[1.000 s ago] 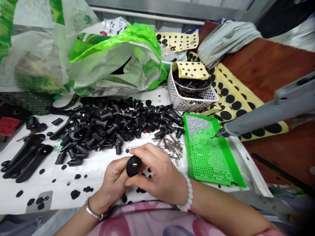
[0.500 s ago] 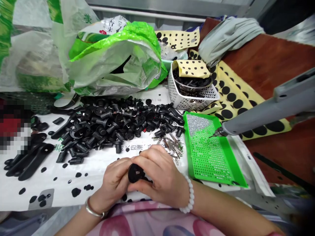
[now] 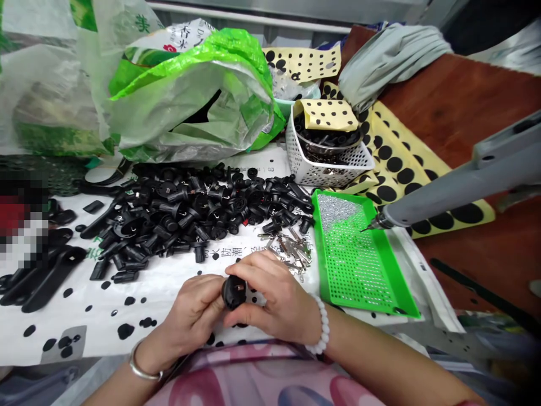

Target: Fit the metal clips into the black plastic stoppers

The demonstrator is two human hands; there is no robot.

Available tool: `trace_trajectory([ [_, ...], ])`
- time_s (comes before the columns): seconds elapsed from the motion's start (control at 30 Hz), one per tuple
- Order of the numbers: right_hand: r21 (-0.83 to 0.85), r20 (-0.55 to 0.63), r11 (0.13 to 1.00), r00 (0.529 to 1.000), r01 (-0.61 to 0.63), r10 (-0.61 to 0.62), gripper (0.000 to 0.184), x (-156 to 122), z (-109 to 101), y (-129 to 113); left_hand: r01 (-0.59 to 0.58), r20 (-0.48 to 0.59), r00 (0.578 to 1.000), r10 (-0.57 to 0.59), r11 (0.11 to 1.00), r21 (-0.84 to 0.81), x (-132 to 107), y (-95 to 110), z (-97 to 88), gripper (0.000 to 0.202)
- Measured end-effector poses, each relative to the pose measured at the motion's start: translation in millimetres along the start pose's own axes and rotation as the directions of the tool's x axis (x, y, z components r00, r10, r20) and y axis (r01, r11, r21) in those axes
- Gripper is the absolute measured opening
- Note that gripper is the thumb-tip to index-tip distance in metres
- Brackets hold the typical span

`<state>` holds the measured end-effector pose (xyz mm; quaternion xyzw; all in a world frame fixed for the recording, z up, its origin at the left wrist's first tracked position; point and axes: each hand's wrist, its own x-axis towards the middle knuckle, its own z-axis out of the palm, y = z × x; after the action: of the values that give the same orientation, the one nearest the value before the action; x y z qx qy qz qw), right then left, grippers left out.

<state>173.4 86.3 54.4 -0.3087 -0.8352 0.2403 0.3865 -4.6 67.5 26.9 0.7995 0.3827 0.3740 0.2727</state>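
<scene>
Between my two hands, close to my body, is a round black plastic part (image 3: 234, 292) with a small metal piece showing in its face. My left hand (image 3: 196, 310) grips it from the left, fingers closed. From the right, my right hand (image 3: 270, 296) pinches its rim between thumb and fingers. Just beyond my hands lie several small metal strips (image 3: 293, 251). A big heap of black plastic parts (image 3: 181, 208) spreads across the white sheet (image 3: 160, 293) behind them. The underside of the held part is hidden by my fingers.
At the right is a green tray (image 3: 393, 282) of tiny silver screws (image 3: 336, 211), with a grey electric screwdriver (image 3: 448, 186) hanging over it. Behind stand a white basket (image 3: 329, 172) and a green-and-clear plastic bag (image 3: 203, 124). Long black handles (image 3: 54, 282) lie at left.
My right-hand fingers have opened out a little and shifted on the black part's rim. The part has turned so more of its round face shows. The view has shifted slightly.
</scene>
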Motion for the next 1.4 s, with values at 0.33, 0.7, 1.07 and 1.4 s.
trace_trajectory([
  [0.33, 0.04, -0.053, 0.999, 0.999, -0.006, 0.008, 0.047, 0.4, -2.2, 4.3, -0.076, -0.058, 0.995, 0.084, 0.988, 0.131, 10.2, 2.8, 1.6, 0.013],
  [0.7, 0.021, 0.02, 0.99, 0.99, 0.142, -0.142, 0.048, -0.7, -10.2, 4.1, -0.099, 0.012, 0.995, 0.099, 0.994, 0.036, 5.7, 10.1, -3.2, 0.017],
  [1.07, -0.082, 0.114, 0.996, 0.993, 0.029, -0.019, 0.041, 9.1, -11.5, -8.1, -0.086, -0.058, 0.993, 0.105, 0.961, 0.263, 7.9, -6.2, -3.0, 0.019],
  [1.4, -0.063, 0.162, 0.998, 0.987, 0.028, -0.017, 0.039, 14.3, -8.8, -4.5, -0.046, -0.146, 0.985, 0.087, 0.963, 0.266, 8.4, 1.8, -1.9, 0.019],
])
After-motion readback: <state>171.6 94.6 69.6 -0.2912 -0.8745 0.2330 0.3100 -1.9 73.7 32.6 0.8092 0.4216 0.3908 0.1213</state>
